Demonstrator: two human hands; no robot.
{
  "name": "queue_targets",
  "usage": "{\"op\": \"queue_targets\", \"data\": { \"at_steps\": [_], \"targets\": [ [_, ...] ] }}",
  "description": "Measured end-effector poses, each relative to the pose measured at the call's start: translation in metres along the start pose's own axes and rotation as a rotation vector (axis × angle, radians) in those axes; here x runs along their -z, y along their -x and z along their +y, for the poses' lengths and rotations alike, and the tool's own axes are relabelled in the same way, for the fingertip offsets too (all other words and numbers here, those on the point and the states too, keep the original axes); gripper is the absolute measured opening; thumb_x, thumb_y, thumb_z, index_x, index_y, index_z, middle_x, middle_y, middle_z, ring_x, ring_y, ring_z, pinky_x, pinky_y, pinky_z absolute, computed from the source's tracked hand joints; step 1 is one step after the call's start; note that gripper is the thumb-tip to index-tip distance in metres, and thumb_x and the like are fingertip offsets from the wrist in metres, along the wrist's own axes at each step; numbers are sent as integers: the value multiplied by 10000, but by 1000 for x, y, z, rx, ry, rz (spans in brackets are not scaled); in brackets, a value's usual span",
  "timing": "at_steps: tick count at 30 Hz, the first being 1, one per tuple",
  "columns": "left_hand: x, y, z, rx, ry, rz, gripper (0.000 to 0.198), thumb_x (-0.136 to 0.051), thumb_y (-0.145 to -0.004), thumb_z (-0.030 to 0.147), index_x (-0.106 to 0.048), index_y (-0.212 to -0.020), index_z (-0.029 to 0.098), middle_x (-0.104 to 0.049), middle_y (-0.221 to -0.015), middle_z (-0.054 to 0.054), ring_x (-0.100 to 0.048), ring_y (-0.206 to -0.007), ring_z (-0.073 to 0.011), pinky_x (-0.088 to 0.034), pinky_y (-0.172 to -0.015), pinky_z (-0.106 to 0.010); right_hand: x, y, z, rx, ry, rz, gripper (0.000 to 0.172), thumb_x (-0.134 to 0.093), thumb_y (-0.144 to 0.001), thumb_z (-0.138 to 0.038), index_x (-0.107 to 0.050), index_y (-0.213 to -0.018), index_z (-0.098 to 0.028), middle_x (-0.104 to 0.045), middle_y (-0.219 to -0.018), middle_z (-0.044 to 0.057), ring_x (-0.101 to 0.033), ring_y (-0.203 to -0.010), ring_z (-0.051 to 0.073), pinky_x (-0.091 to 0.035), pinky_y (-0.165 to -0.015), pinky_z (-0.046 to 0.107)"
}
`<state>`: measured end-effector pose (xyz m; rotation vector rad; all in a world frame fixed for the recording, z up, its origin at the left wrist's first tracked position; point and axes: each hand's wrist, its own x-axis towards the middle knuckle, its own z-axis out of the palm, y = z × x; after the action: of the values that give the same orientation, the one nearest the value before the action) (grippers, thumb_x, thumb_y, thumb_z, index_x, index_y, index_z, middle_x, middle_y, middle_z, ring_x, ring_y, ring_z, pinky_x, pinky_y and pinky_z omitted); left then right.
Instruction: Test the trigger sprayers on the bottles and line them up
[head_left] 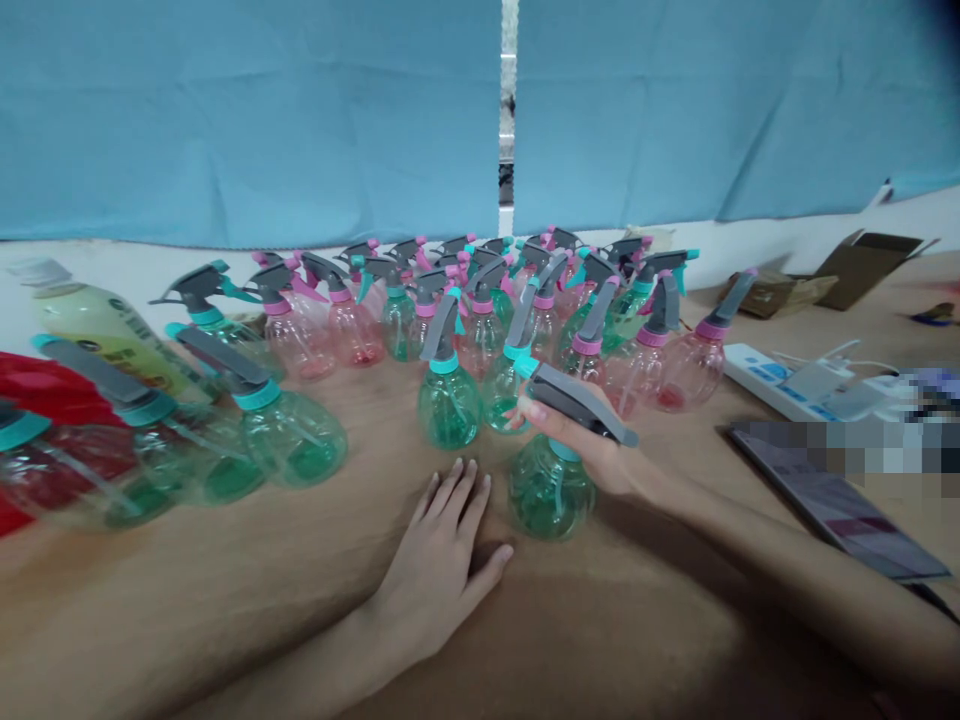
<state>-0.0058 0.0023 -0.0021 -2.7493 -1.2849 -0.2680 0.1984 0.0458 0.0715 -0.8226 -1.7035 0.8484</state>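
My right hand (592, 445) is wrapped round the neck of a green spray bottle (551, 495), just under its grey and turquoise trigger head. The bottle is upright and holds a little green liquid. Flat on the brown table (315, 600) lies my left hand (442, 555), fingers spread, holding nothing. Ahead of its fingertips stands another green spray bottle (450, 405), apart from the hand. Pink spray bottles (690, 365) and more green ones crowd together behind. Part of the right hand's grip is hidden by the trigger head.
Several green spray bottles (296, 440) stand at the left, near a red item (60, 440) and a large yellowish bottle (112, 325). At the right are a phone (832, 500), a white power strip (772, 385) and a cardboard box (866, 270). A blue cloth (262, 120) hangs behind.
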Motion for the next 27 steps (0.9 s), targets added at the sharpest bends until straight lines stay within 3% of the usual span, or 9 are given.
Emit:
{"op": "queue_targets", "data": {
  "at_steps": [9, 14, 20, 27],
  "targets": [
    [-1, 1, -1, 1, 20, 16, 622, -383, -943, 505, -385, -1378, 60, -348, -1458, -174, -277, -1357, -303, -295, -1067, -490, 2, 1, -2, 32, -50, -50, 155, -575, -863, -371, -625, -949, -252, -630, -896, -10, -558, -822, 144, -411, -814, 294],
    [0, 1, -1, 0, 12, 22, 631, -384, -943, 514, -387, -1378, 56, -358, -1452, -177, -287, -1353, -305, -289, -1071, -478, 2, 2, 0, -7, -43, -56, 170, -588, -852, -383, -634, -957, -257, -608, -819, -25, -516, -660, 117, -419, -813, 309],
    [0, 0, 0, 0, 3, 8, 633, -389, -941, 513, -392, -1374, 50, -359, -1451, -181, -295, -1349, -307, -297, -1067, -476, 3, 3, 0, -16, -52, -45, 171, -592, -849, -381, -635, -957, -256, -584, -747, -32, -491, -597, 109, -435, -834, 334],
    [0, 0, -1, -3, 0, -2, 636, -384, -942, 515, -385, -1380, 53, -354, -1453, -181, -293, -1350, -307, -303, -1062, -481, 2, 3, 1, -1, -111, -62, 161, -609, -842, -342, -626, -973, -250, -635, -987, 2, -597, -860, 147, -445, -843, 306]
  ]
}}
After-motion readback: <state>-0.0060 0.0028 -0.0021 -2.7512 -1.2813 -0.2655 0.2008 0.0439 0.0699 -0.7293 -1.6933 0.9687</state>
